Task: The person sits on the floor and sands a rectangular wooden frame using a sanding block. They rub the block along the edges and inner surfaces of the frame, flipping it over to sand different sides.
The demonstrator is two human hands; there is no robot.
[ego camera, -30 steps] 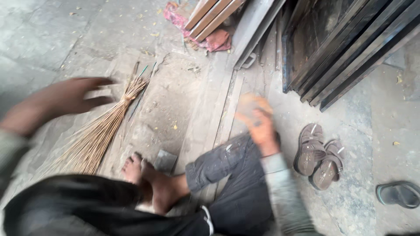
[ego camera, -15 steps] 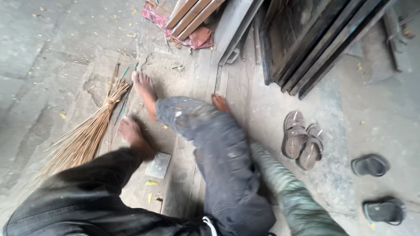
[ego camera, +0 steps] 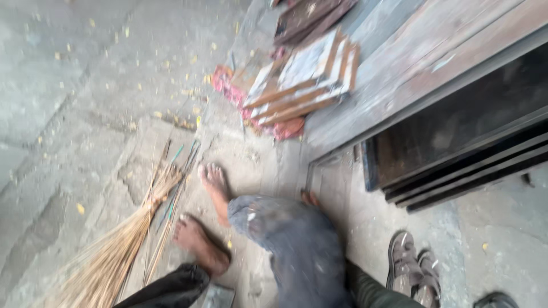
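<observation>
At the very bottom there is a green sleeve (ego camera: pixel 371 292) and a bit of black cloth (ego camera: pixel 171 285). A small flat grey piece (ego camera: pixel 220 296) lies on the floor (ego camera: pixel 68 114) just beside the black cloth. To the right sit two brown sandals (ego camera: pixel 411 271), side by side, and the tip of a dark shoe (ego camera: pixel 496 299) shows in the corner.

A little further up is a bare foot (ego camera: pixel 197 246). Next to it is a bent leg in dusty blue jeans (ego camera: pixel 285 234). A second bare foot (ego camera: pixel 214 185) pokes out past the knee.

The right hand (ego camera: pixel 310 198) is almost all hidden behind the knee. Only a small bit of it peeks out, low by the floor. I cannot tell if it is open or closed, or if it holds anything. The left hand is not in the picture.

The broom (ego camera: pixel 123 251) lies flat on the floor, left of the feet and near them. Its straw end points to the bottom left corner, and its thin end points up and to the right. No hand touches it.

Little yellow bits (ego camera: pixel 80 209) are scattered on the grey floor.

Further away lies a red cloth (ego camera: pixel 228 85), with flat wooden boards (ego camera: pixel 302 74) piled partly on it. On the right, dark panels (ego camera: pixel 456 142) lean in a row.

The picture is blurry.
</observation>
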